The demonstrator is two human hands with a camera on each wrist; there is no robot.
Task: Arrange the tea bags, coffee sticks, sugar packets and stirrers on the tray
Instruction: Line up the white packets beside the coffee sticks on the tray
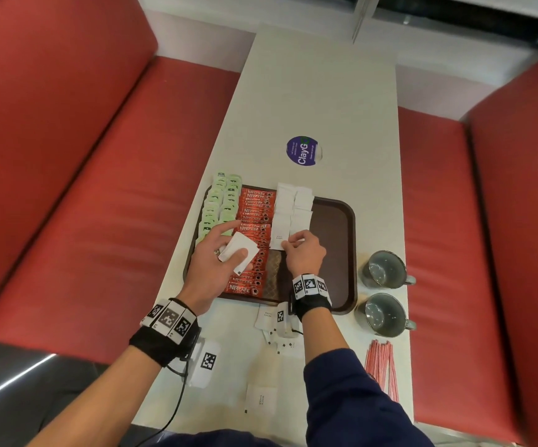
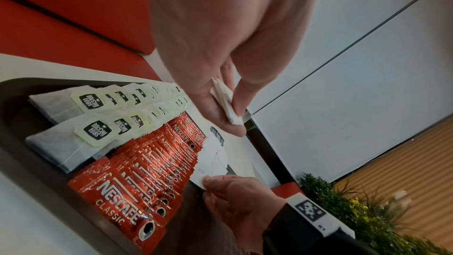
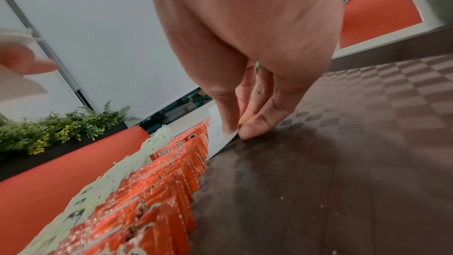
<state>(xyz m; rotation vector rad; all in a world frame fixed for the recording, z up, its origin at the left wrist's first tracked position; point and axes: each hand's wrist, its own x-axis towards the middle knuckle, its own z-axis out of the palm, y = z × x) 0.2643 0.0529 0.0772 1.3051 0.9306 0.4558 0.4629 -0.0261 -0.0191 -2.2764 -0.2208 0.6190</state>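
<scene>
Sugar packets (image 1: 291, 211) lie in two white columns running lengthwise up the tray (image 1: 341, 253), beside the coffee sticks (image 1: 256, 227). The right hand (image 1: 304, 256) pinches the nearest packet's near edge. The left hand (image 1: 219, 259), just left over the coffee sticks, grips a spare stack (image 1: 240, 253).

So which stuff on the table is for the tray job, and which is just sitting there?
For the job: tray, tea bags, coffee sticks, sugar packets, more in the left hand, one under the right hand, stirrers.

Just sitting there: two cups, round sticker, red seats.
</scene>
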